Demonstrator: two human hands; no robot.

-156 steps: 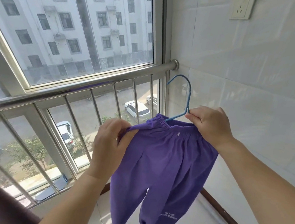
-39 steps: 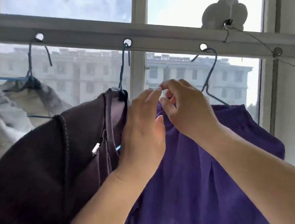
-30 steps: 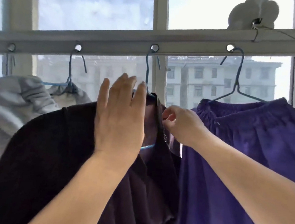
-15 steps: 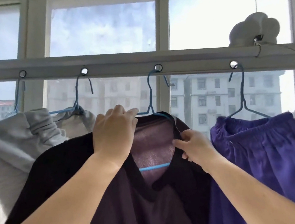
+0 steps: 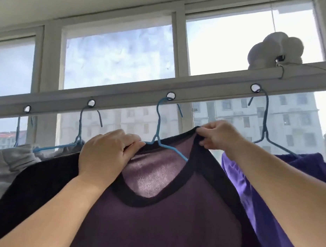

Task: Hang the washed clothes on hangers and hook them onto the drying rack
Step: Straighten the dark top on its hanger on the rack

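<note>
A dark purple shirt (image 5: 167, 221) with a black collar hangs on a blue wire hanger (image 5: 157, 137) hooked into a hole of the grey drying rack bar (image 5: 202, 89). My left hand (image 5: 104, 153) grips the collar on the left side. My right hand (image 5: 217, 135) pinches the collar's right side and holds it up above the hanger's arm. To the right, bright purple trousers (image 5: 292, 189) hang on another blue hanger (image 5: 264, 133). A grey garment (image 5: 1, 163) hangs at the left on a third hanger (image 5: 79, 138).
A white cloud-shaped clip (image 5: 276, 51) sits on top of the bar at the right, with a thin wire beside it. Behind the bar are window panes (image 5: 117, 55) and apartment blocks outside. A further blue hook (image 5: 18, 127) hangs at the far left.
The purple trousers went from my hands onto the rack. Both hands then moved to the dark shirt, and the collar is now spread wider, with my right hand lifting its right side.
</note>
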